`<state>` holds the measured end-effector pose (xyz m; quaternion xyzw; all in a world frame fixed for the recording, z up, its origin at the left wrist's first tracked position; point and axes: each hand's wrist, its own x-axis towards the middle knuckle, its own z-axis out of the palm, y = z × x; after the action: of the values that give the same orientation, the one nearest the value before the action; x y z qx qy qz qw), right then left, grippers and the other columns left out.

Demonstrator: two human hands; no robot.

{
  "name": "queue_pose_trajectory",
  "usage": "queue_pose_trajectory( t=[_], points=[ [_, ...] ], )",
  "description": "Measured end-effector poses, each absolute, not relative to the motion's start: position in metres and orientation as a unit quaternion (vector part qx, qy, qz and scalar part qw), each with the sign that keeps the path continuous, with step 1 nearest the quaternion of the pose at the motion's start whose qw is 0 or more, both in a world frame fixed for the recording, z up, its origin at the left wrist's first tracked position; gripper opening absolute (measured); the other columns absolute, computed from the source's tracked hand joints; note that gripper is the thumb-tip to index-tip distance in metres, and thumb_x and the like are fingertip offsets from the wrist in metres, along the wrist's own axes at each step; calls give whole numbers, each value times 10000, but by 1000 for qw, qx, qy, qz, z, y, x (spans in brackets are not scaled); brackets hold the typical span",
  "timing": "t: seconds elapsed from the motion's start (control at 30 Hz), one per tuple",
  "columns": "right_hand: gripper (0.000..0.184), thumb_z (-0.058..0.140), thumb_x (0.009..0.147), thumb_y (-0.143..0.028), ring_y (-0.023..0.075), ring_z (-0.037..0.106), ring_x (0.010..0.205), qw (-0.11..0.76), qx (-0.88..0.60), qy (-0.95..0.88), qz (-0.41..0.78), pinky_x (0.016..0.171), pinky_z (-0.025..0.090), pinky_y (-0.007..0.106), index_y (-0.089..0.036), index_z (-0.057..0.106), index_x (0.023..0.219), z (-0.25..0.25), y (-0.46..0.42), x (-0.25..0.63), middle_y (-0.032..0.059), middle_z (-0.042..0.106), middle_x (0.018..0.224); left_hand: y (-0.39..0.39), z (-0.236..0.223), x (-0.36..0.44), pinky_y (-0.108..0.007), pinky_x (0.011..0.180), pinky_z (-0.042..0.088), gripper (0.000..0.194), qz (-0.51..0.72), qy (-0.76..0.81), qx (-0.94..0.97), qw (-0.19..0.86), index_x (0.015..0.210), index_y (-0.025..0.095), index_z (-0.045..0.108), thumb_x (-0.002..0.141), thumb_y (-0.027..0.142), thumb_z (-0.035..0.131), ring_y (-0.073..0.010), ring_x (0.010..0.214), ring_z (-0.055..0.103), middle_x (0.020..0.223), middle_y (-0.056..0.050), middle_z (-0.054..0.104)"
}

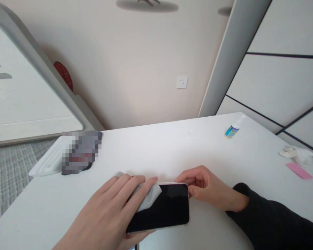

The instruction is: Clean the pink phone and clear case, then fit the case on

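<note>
A black-screened phone [169,208] lies flat on the white table [159,149] near its front edge. My left hand [112,211] rests over the phone's left part, fingers stretched flat and pressing a pale grey cloth [150,197] onto the screen. My right hand [208,189], in a dark sleeve, curls its fingers and thumb round the phone's upper right corner and steadies it.
A small spray bottle [233,129] with a blue label lies at the table's far right. Crumpled white wrapping [297,154] and a pink strip [298,171] sit at the right edge. A blurred dark item [79,152] on a white box [48,161] is at the left.
</note>
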<state>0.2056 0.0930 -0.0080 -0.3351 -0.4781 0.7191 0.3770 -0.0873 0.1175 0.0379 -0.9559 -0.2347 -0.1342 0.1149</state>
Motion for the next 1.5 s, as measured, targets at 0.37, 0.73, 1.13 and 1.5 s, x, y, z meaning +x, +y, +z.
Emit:
queue_pose_trajectory(
  t=[0.37,0.73,1.13,1.5],
  points=[
    [311,848,864,-362,86,662,765,401,-291,-455,740,712,487,184,-243,813,1149,-6,87,205,-2,793,901,122,37,-95,-447,1118,335,751,-152,-197,-962,115,1487,95,482,910,527,694,-308,1142,599,1295,-123,685],
    [311,789,895,-329,114,726,896,382,-283,-415,776,827,542,219,-222,786,1186,-3,90,206,18,791,1027,124,43,-91,-401,991,449,748,-165,-253,-951,62,1494,156,437,906,541,694,-276,1097,619,1297,-116,654],
    [623,761,961,-199,136,732,1080,370,-189,-445,794,1020,540,325,-299,508,1522,-9,89,209,39,771,1175,124,37,-87,-428,887,452,738,-193,-293,-931,97,1521,100,425,963,522,658,-286,1028,578,1237,-151,615],
    [523,710,981,-279,208,704,1110,374,-280,-523,713,1033,482,366,-225,553,1477,0,83,201,90,747,1214,117,38,-84,-453,841,434,729,-194,-282,-923,173,1512,47,440,991,528,608,-298,952,561,1172,-165,626]
  ],
)
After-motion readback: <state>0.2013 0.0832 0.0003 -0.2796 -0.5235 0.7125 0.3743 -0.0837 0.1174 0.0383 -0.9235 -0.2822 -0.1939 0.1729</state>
